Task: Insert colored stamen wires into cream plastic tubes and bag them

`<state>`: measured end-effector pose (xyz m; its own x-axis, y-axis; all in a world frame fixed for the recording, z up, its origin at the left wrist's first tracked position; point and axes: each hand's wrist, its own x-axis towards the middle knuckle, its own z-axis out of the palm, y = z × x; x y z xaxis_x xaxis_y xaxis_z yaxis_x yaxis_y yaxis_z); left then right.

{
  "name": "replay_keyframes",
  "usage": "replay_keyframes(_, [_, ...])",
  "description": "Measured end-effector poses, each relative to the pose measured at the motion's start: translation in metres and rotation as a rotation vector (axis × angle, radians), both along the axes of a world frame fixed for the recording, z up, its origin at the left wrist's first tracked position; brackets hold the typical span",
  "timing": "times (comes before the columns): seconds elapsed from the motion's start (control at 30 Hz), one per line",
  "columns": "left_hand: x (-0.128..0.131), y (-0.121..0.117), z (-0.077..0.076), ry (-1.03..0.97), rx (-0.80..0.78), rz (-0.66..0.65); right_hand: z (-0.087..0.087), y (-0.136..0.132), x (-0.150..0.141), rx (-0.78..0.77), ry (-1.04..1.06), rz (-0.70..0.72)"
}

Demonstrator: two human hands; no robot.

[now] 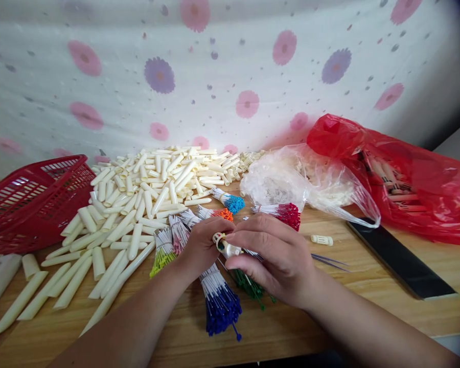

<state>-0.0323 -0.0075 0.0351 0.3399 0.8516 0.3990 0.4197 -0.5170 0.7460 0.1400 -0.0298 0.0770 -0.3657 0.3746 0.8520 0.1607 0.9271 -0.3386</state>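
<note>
Hanging behind everything, the curtain (214, 128) closes off the far side, so any open room lies on the table (283, 337), mostly to the right of the bundles and along the near edge. That edge runs low beneath my forearms, and a small part dropped there could roll off. On the left the tubes (145, 194) lie heaped and scattered; a bumped elbow might start a slide. The red bag (425, 168) and the basket (49, 225) wall in either end. The clear bag (279, 168) has a handle loop lying over the slab (402, 260) — a sleeve or finger could snag it. Between these, my right hand (276, 250) is pinched narrow and my left hand (203, 240) is curled close, both on the white piece (228, 247), held above the bundles. Beneath them sits the blue bundle (220, 301), one stem poking out, easily knocked looser by a low wrist. The slotted sleeve (322, 240) lies alone to the right. Smallest worry — too hard a pinch might squirt the white piece from my fingers.
</note>
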Motion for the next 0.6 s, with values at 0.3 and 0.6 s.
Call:
replay_keyframes(0.3, [-0.0013, 0.0002, -0.0001, 0.005, -0.041, -0.017, -0.0022, 0.0043, -0.0039, -0.023, 0.041, -0.012])
replay_keyframes(0.6, [-0.0028, 0.0018, -0.0048, 0.03, -0.136, 0.035, -0.0019, -0.0011, -0.0018, 0.014, 0.011, -0.013])
